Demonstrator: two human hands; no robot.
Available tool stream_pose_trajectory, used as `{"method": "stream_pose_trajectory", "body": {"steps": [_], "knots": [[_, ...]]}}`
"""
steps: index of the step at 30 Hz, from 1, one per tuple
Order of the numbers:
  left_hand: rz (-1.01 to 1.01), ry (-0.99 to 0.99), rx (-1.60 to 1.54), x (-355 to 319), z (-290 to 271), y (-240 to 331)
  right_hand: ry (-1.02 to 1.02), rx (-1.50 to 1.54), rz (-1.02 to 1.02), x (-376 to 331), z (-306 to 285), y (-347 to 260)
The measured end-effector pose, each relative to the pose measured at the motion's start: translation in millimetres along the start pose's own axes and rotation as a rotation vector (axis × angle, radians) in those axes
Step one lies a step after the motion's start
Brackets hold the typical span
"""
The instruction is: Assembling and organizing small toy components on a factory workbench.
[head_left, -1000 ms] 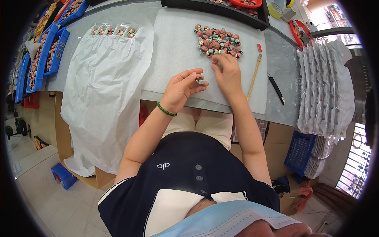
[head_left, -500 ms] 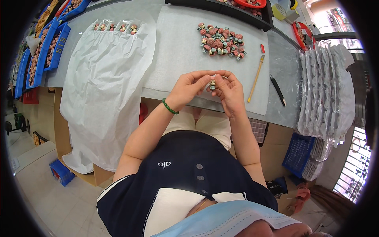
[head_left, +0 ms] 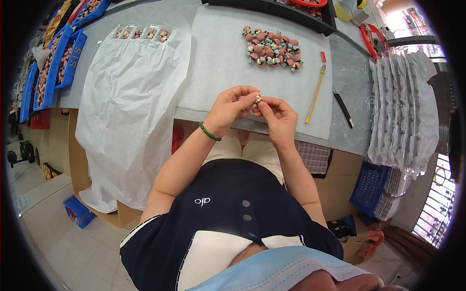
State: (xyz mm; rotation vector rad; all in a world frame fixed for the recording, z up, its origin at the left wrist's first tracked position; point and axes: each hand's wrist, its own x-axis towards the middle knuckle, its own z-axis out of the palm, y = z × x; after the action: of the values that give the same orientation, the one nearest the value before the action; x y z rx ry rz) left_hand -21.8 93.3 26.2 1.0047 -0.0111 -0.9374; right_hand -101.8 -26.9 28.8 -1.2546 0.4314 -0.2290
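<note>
My left hand [head_left: 232,107] and my right hand [head_left: 276,112] meet above the near edge of the white foam mat [head_left: 218,63]. Between their fingertips they pinch one small pink and cream bead-like piece [head_left: 258,99]. A green bracelet [head_left: 209,132] circles my left wrist. Farther back on the mat lies a pile of several small pink, red and green pieces [head_left: 272,48].
A yellow pencil [head_left: 315,93] and a black pen [head_left: 342,107] lie to the right. White sheeting [head_left: 128,97] drapes over the table's left edge, with small filled bags [head_left: 141,34] at its top. Blue trays [head_left: 63,58] stand far left, stacked clear packaging [head_left: 400,106] at the right.
Both hands lifted off the mat and drew back toward me, bringing one small piece up between the fingertips.
</note>
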Motion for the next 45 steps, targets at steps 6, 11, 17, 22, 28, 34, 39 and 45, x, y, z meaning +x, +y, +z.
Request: {"method": "stream_pose_trajectory", "body": {"steps": [6,11,17,22,28,34,39,45], "knots": [[-0.073,-0.12,-0.149,-3,-6,3,-0.041,-0.427,-0.449,-1,-6,-2],[-0.082,-0.149,-0.084,-7,-6,9,-0.048,-0.435,-0.454,-1,-7,-3],[0.043,-0.145,-0.106,-10,-9,13,-0.082,-0.467,-0.445,-2,-9,-4],[0.245,0.072,0.189,-14,-14,17,-0.145,-0.476,-0.386,-1,0,-8],[0.302,0.039,0.411,-30,-28,25,-0.18,-0.388,-0.254,-3,26,-12],[0.356,-0.04,0.477,-65,-52,51,-0.077,-0.178,-0.071,-14,79,-11],[0.215,-0.152,0.389,-107,-91,99,-0.084,-0.097,-0.086,-28,140,-10],[0.45,0.017,0.881,-134,-155,196,-0.063,-0.245,-0.119,-33,178,6]]}}
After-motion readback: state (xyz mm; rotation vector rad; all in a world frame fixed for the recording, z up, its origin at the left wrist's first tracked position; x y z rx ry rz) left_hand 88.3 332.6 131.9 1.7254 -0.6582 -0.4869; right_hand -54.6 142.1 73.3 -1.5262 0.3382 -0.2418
